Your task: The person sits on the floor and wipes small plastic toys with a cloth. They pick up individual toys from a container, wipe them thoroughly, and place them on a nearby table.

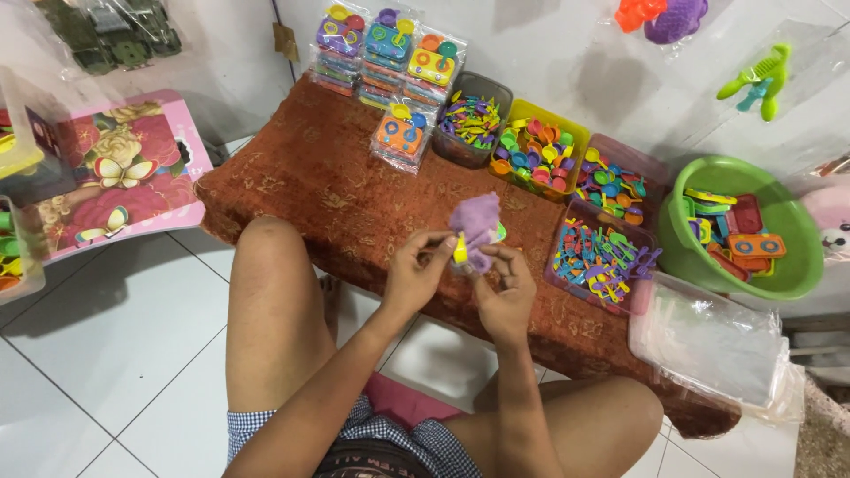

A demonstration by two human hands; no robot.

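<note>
Head view shows both hands over a low table with a brown cloth. Left hand pinches a small yellow piece. Right hand holds a purple toy piece, maybe a tray. Boxes of bright little toys and a green bowl sit nearby.

Person, seated: blue-and-white checked shorts, short-legged, with a dark waistband bearing pale lettering just above the shorts at the frame's lower edge. Forearms, left hand, right hand unsleeved, ungloved; knees beside the shorts uncovered.
</note>
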